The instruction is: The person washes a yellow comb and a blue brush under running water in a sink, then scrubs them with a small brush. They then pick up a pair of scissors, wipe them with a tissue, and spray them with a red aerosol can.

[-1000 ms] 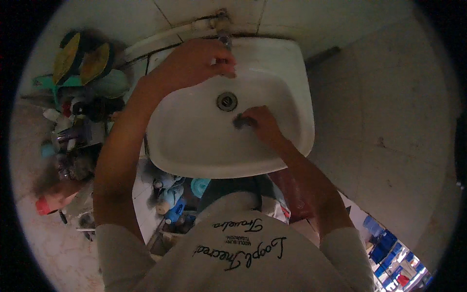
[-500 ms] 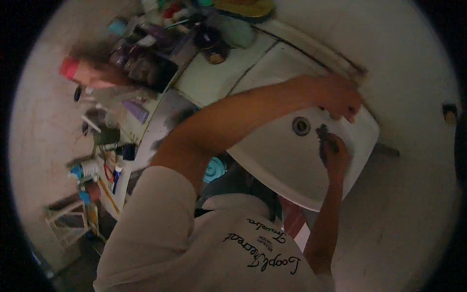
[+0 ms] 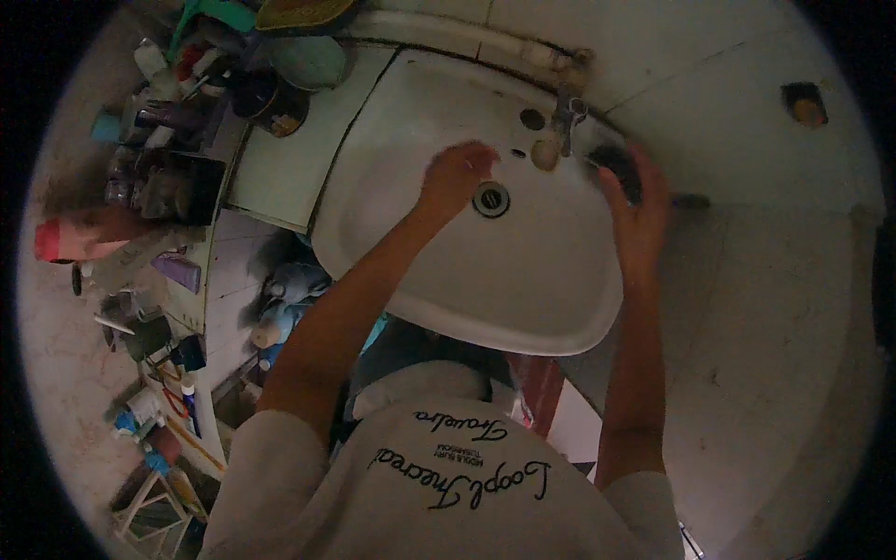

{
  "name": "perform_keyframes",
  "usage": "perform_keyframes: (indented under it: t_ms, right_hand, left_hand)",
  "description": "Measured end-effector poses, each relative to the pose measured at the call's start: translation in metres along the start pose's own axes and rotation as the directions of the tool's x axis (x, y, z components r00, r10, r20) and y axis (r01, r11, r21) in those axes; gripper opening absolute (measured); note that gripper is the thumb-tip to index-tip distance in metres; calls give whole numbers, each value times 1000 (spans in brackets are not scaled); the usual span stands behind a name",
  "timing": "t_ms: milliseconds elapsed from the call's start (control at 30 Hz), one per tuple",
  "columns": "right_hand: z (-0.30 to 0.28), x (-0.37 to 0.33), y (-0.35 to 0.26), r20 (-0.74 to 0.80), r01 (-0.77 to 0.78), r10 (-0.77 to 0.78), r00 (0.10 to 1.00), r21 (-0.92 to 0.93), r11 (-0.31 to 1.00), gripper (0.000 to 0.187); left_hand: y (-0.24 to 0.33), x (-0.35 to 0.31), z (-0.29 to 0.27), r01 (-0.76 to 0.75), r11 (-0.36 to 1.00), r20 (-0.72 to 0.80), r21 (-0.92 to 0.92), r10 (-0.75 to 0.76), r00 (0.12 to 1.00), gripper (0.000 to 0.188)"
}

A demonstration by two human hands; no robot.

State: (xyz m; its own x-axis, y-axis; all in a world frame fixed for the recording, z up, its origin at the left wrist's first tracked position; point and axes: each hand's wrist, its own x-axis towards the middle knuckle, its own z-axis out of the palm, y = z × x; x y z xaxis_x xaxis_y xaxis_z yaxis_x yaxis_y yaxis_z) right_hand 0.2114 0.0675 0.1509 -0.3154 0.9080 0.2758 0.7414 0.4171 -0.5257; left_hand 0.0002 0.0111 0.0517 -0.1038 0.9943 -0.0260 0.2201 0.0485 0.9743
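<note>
My left hand [image 3: 459,174] hangs over the white washbasin [image 3: 523,271], just behind and left of its drain [image 3: 491,199]. Its fingers look bent, but dimness and blur hide whether anything is in them. At the basin's back right corner, my right hand [image 3: 640,205] has thumb and fingers around a dark, ragged pad [image 3: 618,175]. The exact kind of this pad is hard to make out. Between the hands, at the back rim, stands a metal tap [image 3: 567,119]. A pale, roundish thing [image 3: 545,155], perhaps soap, lies beside the tap.
Left of the basin is a pale counter [image 3: 285,177] carrying a dark tub [image 3: 269,105] and a greenish bowl [image 3: 310,62]. Bottles, tubes and a pink-capped container [image 3: 84,239] crowd the far left. A tiled wall [image 3: 691,75] rises behind and right.
My left hand has moved from the tap area back left toward the drain. My right hand has lifted the dark pad from inside the basin to its back right corner. The view has turned.
</note>
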Motion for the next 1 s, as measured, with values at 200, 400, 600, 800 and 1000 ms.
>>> perform_keyframes:
  t_ms: [200, 400, 600, 800, 1000]
  right_hand:
    - [24, 22, -33, 47, 62, -74, 996, 218, 974, 46]
    - [7, 27, -5, 130, -99, 27, 991, 592, 800, 28]
    - [103, -68, 22, 480, -444, 376, 792, 877, -183, 26]
    - [180, -28, 19, 639, -498, 241, 730, 740, -452, 22]
    - [141, -65, 8, 170, -267, 215, 962, 400, 877, 18]
  left_hand:
    - [-27, 37, 46, 342, 923, 639, -177, -157, 753, 33]
    - [-15, 60, 65, 510, 758, 732, -408, -62, 678, 54]
    - [-50, 34, 63, 453, 736, 483, -503, -195, 854, 43]
    - [-37, 10, 62, 365, -39, 351, -930, -386, 853, 43]
    - [-29, 15, 88, 487, 387, 287, -783, -470, 834, 40]
